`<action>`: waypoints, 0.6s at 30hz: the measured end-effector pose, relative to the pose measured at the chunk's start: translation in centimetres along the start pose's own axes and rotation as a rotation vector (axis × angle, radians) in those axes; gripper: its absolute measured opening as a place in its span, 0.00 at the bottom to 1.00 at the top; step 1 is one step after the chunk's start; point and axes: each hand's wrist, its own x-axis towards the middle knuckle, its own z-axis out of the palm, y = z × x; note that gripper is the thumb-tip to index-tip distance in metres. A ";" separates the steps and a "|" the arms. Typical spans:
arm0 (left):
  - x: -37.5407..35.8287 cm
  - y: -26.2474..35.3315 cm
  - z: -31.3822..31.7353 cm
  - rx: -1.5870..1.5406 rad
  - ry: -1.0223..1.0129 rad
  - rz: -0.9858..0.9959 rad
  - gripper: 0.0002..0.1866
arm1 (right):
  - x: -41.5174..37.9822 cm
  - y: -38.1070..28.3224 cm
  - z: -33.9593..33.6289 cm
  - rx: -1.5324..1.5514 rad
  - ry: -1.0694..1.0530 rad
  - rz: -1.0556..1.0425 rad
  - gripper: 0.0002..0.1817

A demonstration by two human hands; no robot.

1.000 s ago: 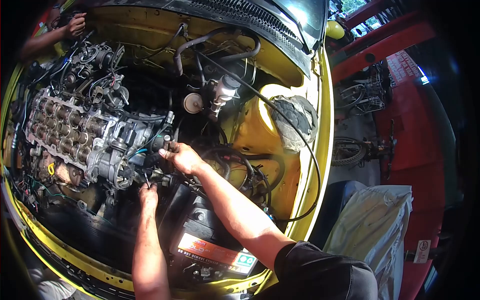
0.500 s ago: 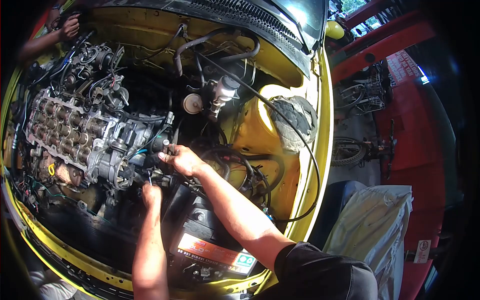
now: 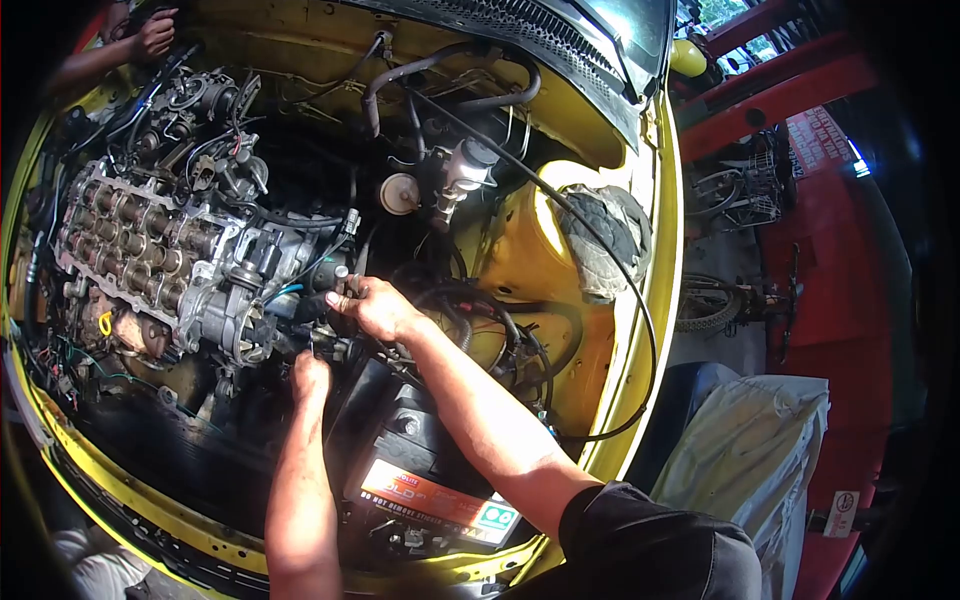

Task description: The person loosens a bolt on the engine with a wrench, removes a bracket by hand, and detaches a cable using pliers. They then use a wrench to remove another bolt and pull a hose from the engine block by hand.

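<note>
My left hand (image 3: 311,377) is closed low beside the end of the engine (image 3: 150,245). A thin, shiny metal piece sticks up from its fingers; its kind is too small to tell. My right hand (image 3: 372,308) is just above and to the right, fingers curled and thumb pointing left, against a dark part with a round metal end (image 3: 341,271). What its fingertips grip is hidden. Blue-ended wires (image 3: 285,291) run to the left of that hand. Below my right forearm sits the car battery (image 3: 405,440), with an orange and white label.
A hose (image 3: 460,338) and cables lie right of my right hand. The brake fluid reservoir (image 3: 472,165) stands further back. A cloth (image 3: 605,240) rests on the yellow inner fender. Another person's hand (image 3: 156,35) is at the upper left. Bicycles (image 3: 705,300) stand outside the car.
The view has shifted slightly, moving the engine bay to the right and a little down in the picture. Both hands stay at nearly the same places on the engine.
</note>
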 end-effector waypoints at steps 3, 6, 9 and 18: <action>-0.2 0.8 0.0 0.059 -0.001 -0.087 0.12 | -0.2 -0.2 -0.2 0.016 -0.007 0.004 0.30; -0.8 -1.1 -0.1 -0.379 0.007 -0.035 0.10 | -0.4 -0.8 -0.6 0.067 -0.018 0.044 0.30; -0.5 -2.6 0.4 -0.452 0.024 -0.047 0.07 | -0.3 -0.9 -0.5 0.030 0.013 0.063 0.30; -0.9 3.3 -1.8 0.064 -0.153 -0.191 0.20 | 0.2 0.1 0.2 0.051 0.054 -0.038 0.20</action>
